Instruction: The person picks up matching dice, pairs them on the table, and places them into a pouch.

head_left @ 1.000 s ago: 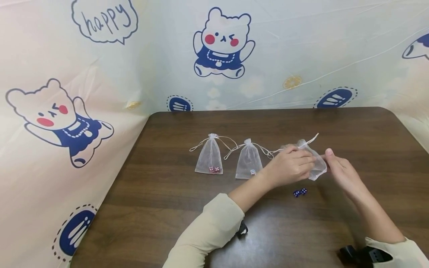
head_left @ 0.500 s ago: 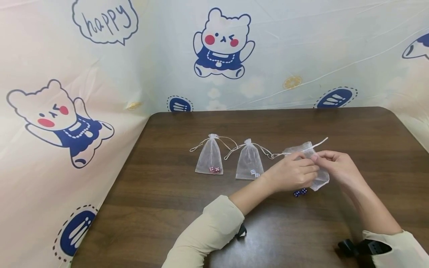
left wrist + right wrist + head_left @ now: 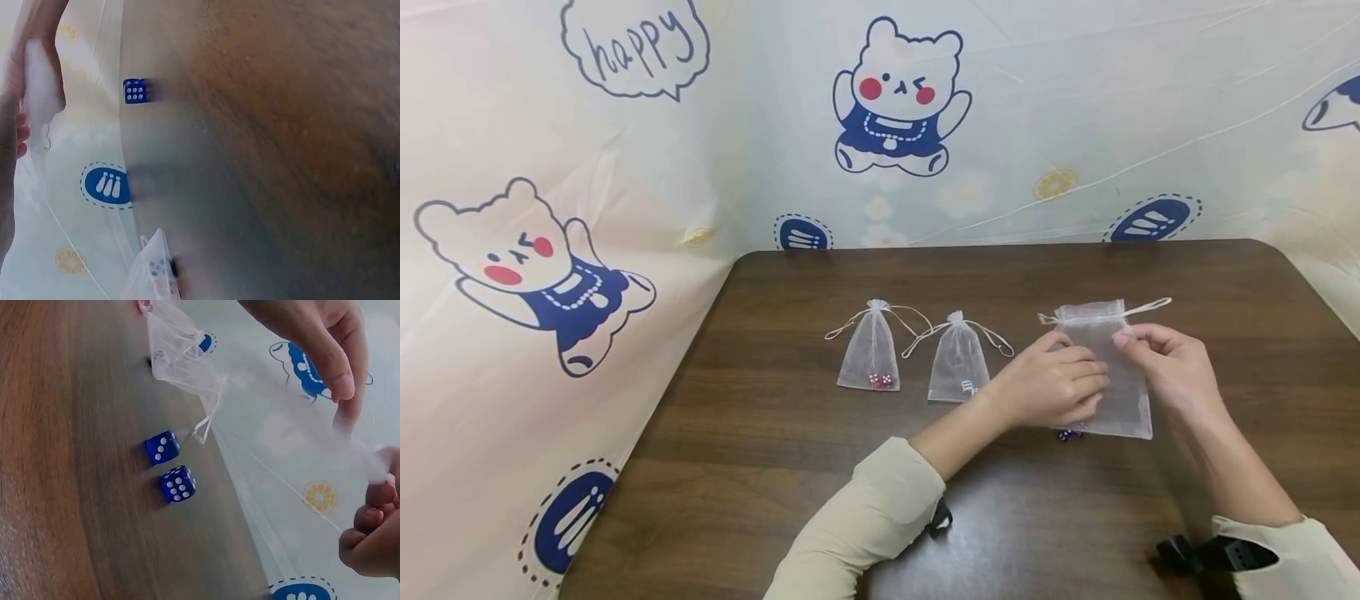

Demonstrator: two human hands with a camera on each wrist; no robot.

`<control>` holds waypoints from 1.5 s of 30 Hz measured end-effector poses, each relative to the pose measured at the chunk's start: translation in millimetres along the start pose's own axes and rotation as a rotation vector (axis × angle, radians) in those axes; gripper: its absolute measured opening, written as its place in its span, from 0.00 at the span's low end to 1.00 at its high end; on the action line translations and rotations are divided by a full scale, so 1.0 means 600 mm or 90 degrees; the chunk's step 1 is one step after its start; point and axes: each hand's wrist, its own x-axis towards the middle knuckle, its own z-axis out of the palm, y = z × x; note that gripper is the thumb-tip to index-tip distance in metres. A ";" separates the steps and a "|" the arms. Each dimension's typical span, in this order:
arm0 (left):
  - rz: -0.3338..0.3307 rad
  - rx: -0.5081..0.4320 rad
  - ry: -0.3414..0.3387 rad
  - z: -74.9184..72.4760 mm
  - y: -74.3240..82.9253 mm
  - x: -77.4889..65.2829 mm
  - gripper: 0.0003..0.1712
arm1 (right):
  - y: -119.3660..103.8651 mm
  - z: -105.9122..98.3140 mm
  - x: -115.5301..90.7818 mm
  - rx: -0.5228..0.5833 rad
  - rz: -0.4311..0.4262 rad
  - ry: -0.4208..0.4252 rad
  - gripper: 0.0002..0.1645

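A sheer white drawstring pouch [image 3: 1123, 404] hangs flat and spread out, held up over the table between both hands. My left hand [image 3: 1054, 382] grips its left side with curled fingers. At the upper right side, my right hand [image 3: 1176, 367] pinches the pouch between thumb and fingertips. No dice show inside it. Two blue dice [image 3: 170, 465] lie on the table just below; the pouch's bottom edge partly covers them in the head view. In the right wrist view the pouch is a white blur between the left fingers [image 3: 340, 384] and the right hand [image 3: 375, 531].
Left of the hands lie two tied pouches on the brown table [image 3: 775, 467]. One pouch [image 3: 868, 350] holds two red dice [image 3: 880, 381]; the other pouch [image 3: 957, 358] holds white dice [image 3: 967, 387], partly behind the left forearm. A printed cloth [image 3: 760, 125] hangs behind the table.
My right hand has come in and taken hold of the pouch. The pouch has gone from crumpled to spread flat, and its lower edge now overlaps the blue dice.
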 end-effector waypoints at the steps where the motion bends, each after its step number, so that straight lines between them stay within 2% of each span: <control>1: -0.011 -0.005 -0.003 -0.001 -0.001 0.000 0.20 | -0.002 0.000 -0.001 0.005 -0.008 0.018 0.05; 4: -0.081 -0.061 0.005 -0.003 -0.005 -0.002 0.16 | -0.008 0.001 -0.003 0.028 -0.031 0.070 0.06; 9: -0.306 -0.293 0.089 -0.016 -0.020 0.002 0.08 | -0.010 0.001 -0.007 0.040 -0.055 0.129 0.05; 11: -0.397 -0.366 0.120 -0.025 -0.031 0.005 0.06 | -0.009 0.002 -0.009 0.016 -0.071 0.140 0.07; 13: -0.469 -0.409 0.136 -0.035 -0.043 0.008 0.04 | -0.007 0.002 -0.011 -0.024 -0.100 0.142 0.11; 15: -0.517 -0.433 0.128 -0.043 -0.056 0.010 0.03 | -0.005 0.003 -0.015 -0.074 -0.148 0.136 0.15; 16: -0.531 -0.437 0.118 -0.047 -0.061 0.010 0.02 | -0.005 0.004 -0.018 -0.103 -0.179 0.131 0.14; 19: -0.540 -0.447 0.072 -0.053 -0.074 0.007 0.03 | -0.006 0.007 -0.024 -0.163 -0.271 0.110 0.11; 24: -0.507 -0.453 -0.031 -0.055 -0.081 0.002 0.05 | -0.011 0.010 -0.027 -0.245 -0.413 0.072 0.15; 27: -0.477 -0.438 -0.105 -0.054 -0.080 0.002 0.07 | -0.010 0.010 -0.026 -0.282 -0.489 0.056 0.02; 30: -0.450 -0.414 -0.183 -0.052 -0.079 0.001 0.09 | -0.007 0.011 -0.024 -0.295 -0.547 0.052 0.22; 32: -0.433 -0.411 -0.219 -0.050 -0.079 0.001 0.10 | -0.006 0.012 -0.023 -0.300 -0.563 0.059 0.32; 35: -0.422 -0.417 -0.248 -0.048 -0.079 0.000 0.11 | -0.004 0.014 -0.022 -0.299 -0.558 0.079 0.32; 36: -0.418 -0.417 -0.249 -0.048 -0.079 0.000 0.11 | -0.003 0.015 -0.022 -0.295 -0.551 0.086 0.29; 40: -0.416 -0.400 -0.242 -0.050 -0.078 0.000 0.10 | -0.001 0.021 -0.024 -0.289 -0.513 0.116 0.05; 41: -0.415 -0.393 -0.241 -0.050 -0.078 0.001 0.10 | 0.000 0.023 -0.025 -0.291 -0.502 0.120 0.05; 43: -0.416 -0.384 -0.240 -0.052 -0.078 0.002 0.09 | 0.000 0.025 -0.026 -0.300 -0.479 0.124 0.14; 45: -0.422 -0.378 -0.248 -0.054 -0.078 0.003 0.10 | -0.001 0.026 -0.027 -0.312 -0.455 0.120 0.15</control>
